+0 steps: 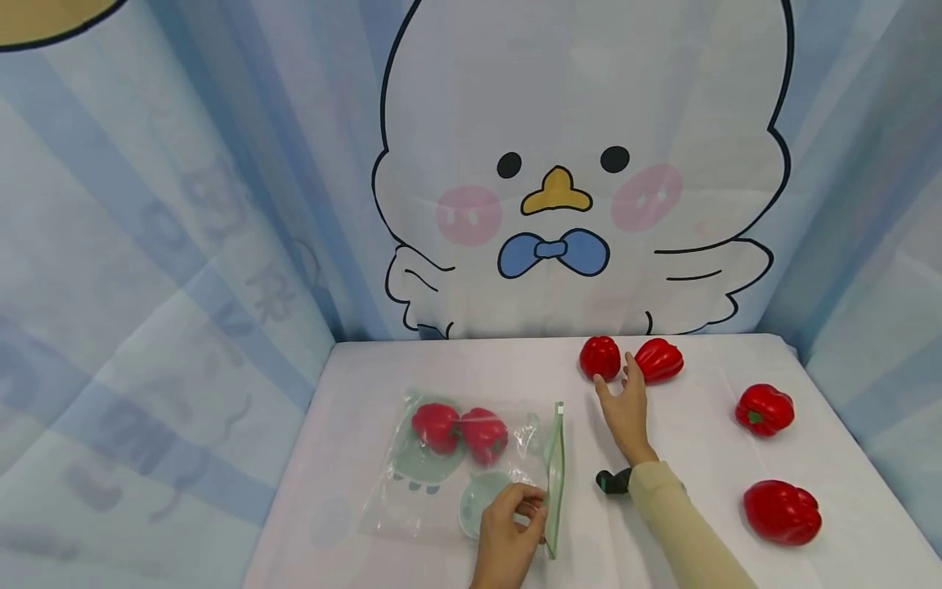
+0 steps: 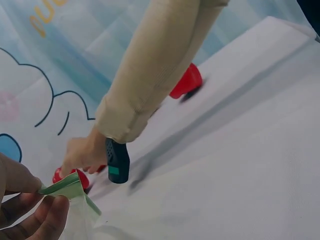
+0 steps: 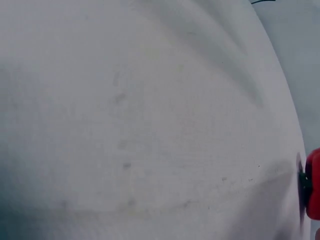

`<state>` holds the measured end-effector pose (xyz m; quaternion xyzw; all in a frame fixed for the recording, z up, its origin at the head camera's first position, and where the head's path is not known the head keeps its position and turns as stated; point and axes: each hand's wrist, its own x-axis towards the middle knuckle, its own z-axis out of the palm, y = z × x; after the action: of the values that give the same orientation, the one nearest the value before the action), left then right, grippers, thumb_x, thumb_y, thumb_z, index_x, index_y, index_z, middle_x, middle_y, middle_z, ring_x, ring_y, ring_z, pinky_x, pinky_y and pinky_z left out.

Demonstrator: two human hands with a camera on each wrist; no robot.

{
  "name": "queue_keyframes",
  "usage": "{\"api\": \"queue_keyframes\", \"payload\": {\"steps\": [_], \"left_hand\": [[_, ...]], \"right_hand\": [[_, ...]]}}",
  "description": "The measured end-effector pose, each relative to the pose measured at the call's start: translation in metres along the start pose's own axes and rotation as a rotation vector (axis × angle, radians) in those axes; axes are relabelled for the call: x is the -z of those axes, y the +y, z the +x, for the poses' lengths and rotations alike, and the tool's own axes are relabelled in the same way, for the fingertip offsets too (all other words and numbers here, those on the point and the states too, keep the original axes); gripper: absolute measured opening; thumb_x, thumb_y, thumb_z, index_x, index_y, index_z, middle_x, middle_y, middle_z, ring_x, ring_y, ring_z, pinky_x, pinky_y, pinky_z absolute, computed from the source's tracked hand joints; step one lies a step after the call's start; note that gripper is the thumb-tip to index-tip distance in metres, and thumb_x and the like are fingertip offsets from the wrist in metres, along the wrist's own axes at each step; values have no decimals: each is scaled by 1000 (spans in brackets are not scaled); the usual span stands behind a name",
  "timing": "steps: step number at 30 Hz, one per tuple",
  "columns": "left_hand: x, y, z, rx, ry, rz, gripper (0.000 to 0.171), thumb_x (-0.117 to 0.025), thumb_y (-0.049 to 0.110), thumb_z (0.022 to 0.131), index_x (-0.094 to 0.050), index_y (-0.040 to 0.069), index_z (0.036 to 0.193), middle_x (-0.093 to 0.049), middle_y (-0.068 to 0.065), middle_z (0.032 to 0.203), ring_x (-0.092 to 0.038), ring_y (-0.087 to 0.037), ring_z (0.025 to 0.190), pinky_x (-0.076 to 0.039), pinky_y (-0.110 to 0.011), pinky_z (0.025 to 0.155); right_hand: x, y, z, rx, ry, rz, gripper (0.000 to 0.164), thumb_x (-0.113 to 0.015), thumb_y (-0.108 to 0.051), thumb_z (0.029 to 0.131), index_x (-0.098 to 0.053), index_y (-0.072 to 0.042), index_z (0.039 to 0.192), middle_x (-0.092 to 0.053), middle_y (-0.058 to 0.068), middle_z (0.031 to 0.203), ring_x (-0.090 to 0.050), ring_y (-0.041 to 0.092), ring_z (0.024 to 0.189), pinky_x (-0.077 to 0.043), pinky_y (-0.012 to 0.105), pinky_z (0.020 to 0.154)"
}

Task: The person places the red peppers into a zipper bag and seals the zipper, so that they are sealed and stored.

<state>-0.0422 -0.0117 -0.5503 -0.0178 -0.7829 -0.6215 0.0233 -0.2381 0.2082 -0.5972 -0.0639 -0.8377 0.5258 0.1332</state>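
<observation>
Our left hand (image 1: 508, 532) pinches a green-edged clear plastic bag (image 1: 555, 478), and our right hand (image 1: 628, 413), fingers spread, is by a round red bell pepper (image 1: 599, 357).

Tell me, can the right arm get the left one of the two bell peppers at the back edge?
Probably yes: the right grip is close beside that red bell pepper, and nothing seems to stand between them.

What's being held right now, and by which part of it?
The left grip pinches the plastic bag by its green zip edge; the right grip holds nothing.
</observation>
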Motion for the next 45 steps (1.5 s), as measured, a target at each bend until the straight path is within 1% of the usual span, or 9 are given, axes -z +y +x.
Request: {"api": "queue_keyframes", "payload": {"steps": [4, 7, 11, 14, 17, 25, 31, 37, 45], "left_hand": [[0, -2, -1, -26, 2, 5, 17, -73, -4, 89, -72, 7, 101, -70, -4, 93, -61, 5, 77, -59, -16, 57], [0, -3, -1, -23, 4, 0, 17, -73, -4, 89, -72, 7, 102, -70, -4, 93, -60, 5, 77, -59, -16, 57], [-1, -4, -2, 8, 9, -5, 18, -73, -5, 88, -72, 8, 101, -70, -3, 94, -60, 5, 77, -59, -16, 58], [-2, -5, -2, 20, 10, -2, 19, -74, -5, 88, -73, 8, 101, -71, -3, 95, -60, 6, 77, -59, -16, 58], [-2, -7, -3, 11, 12, 5, 19, -74, -5, 87, -73, 8, 101, -71, -3, 95, -60, 6, 77, -59, -17, 57], [-1, -9, -3, 2, 6, -17, 18, -73, -6, 88, -72, 6, 101, -71, -6, 94, -60, 6, 75, -60, -19, 56], [-1, -9, -2, 0, 9, -4, 19, -73, -6, 88, -73, 7, 101, -71, -5, 94, -60, 6, 76, -60, -18, 55], [-1, -7, -1, 7, 5, -4, 20, -73, -6, 87, -73, 8, 101, -71, -4, 95, -60, 5, 77, -60, -18, 56], [-1, -6, -1, 10, 9, -8, 19, -73, -7, 87, -73, 8, 100, -71, -5, 95, -60, 5, 76, -60, -18, 56]], "right_hand": [[-3, 2, 6, -19, -33, -14, 81, -64, -19, 103, -15, -1, 165, -25, 24, 169, -31, 45, 152, -30, 62, 127], [-7, 5, 11, -31, -47, -19, 83, -64, -19, 103, -12, 1, 165, -22, 26, 170, -30, 46, 153, -28, 60, 129], [-10, 10, 15, -57, -61, 1, 84, -64, -19, 103, -10, 1, 165, -19, 26, 172, -26, 44, 157, -25, 57, 131], [-11, 14, 17, -81, -81, 6, 86, -64, -20, 104, -8, 0, 165, -16, 25, 173, -21, 44, 159, -22, 58, 131], [-10, 18, 18, -86, -97, 2, 87, -64, -21, 104, -6, -1, 166, -15, 24, 173, -18, 43, 160, -21, 59, 131], [-11, 23, 19, -75, -112, 7, 87, -64, -22, 104, -6, -4, 166, -15, 22, 174, -18, 42, 160, -21, 59, 131], [-12, 21, 22, -70, -104, 26, 85, -64, -21, 104, -7, -5, 166, -17, 21, 174, -18, 41, 161, -22, 59, 131], [-13, 22, 26, -53, -79, 34, 84, -64, -18, 104, -10, -3, 165, -19, 22, 173, -20, 41, 160, -21, 59, 131], [-14, 22, 28, -46, -84, 36, 84, -65, -17, 103, -11, -1, 165, -21, 24, 171, -22, 43, 159, -22, 59, 131]]}}
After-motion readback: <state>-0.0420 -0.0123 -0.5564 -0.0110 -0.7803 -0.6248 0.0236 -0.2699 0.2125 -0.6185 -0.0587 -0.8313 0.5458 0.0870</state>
